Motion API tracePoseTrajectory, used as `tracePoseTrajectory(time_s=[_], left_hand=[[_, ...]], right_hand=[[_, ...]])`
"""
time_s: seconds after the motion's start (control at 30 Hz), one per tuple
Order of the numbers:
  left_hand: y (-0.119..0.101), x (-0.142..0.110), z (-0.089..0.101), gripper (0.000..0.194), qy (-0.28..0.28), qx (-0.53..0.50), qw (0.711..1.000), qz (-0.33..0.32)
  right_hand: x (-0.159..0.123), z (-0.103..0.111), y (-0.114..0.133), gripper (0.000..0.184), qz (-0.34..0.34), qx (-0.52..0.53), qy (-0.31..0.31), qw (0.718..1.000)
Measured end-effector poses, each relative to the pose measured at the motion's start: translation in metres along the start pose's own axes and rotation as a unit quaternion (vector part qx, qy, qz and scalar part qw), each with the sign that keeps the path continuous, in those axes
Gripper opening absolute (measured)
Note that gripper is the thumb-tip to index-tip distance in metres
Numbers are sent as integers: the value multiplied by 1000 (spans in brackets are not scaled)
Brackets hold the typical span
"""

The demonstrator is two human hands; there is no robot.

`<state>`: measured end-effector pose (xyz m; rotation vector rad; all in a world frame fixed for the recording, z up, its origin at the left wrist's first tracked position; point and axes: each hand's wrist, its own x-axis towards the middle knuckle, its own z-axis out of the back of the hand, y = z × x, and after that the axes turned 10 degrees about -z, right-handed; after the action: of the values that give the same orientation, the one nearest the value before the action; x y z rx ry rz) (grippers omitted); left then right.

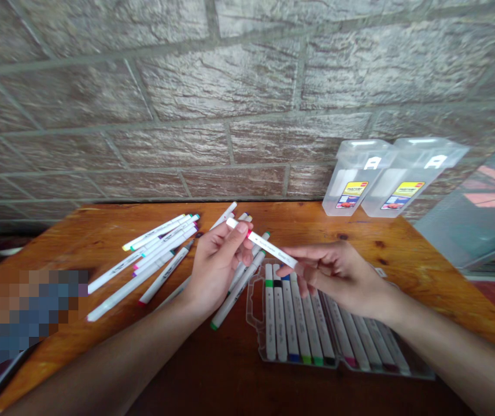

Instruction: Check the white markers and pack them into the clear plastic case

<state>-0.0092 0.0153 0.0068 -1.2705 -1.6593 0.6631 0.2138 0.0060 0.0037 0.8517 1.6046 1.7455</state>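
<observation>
A white marker [269,245] with a red band is held aslant between my two hands, above the table. My left hand [219,254] pinches its upper left end, thumb on top. At the lower right end, the fingers and thumb of my right hand [343,277] close round it. Below my right hand lies an opened clear plastic case [254,300] with several white markers [293,323] in rows in both halves. My right hand and forearm hide part of the case. Loose white markers [165,237] with coloured ends lie in a pile around and left of my left hand.
Two translucent plastic marker boxes [345,179] with yellow and blue labels stand at the back right against the stone-block wall [217,92]. The wooden table [113,222] reaches the wall. A blurred-out patch [22,323] covers the left edge.
</observation>
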Motion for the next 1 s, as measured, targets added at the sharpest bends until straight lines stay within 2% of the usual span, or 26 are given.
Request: tracePoseTrajectory(time_s=[0.27,0.63,0.83,1.0], left_hand=[[2,1,2,29,0,-8,1000,0],[1,-1,1,26,3,-3,1000,-1],[0,0,1,30,-3,-2,1000,0],[0,0,0,25,-20,-4,1000,20]], right_hand=[[0,-2,1,41,1,5,-15,1000],[2,0,-4,33,3,24,-43,999],[1,-4,5,39,-6,20,5,1000],[-1,-7,9,41,-28,8,23,999]])
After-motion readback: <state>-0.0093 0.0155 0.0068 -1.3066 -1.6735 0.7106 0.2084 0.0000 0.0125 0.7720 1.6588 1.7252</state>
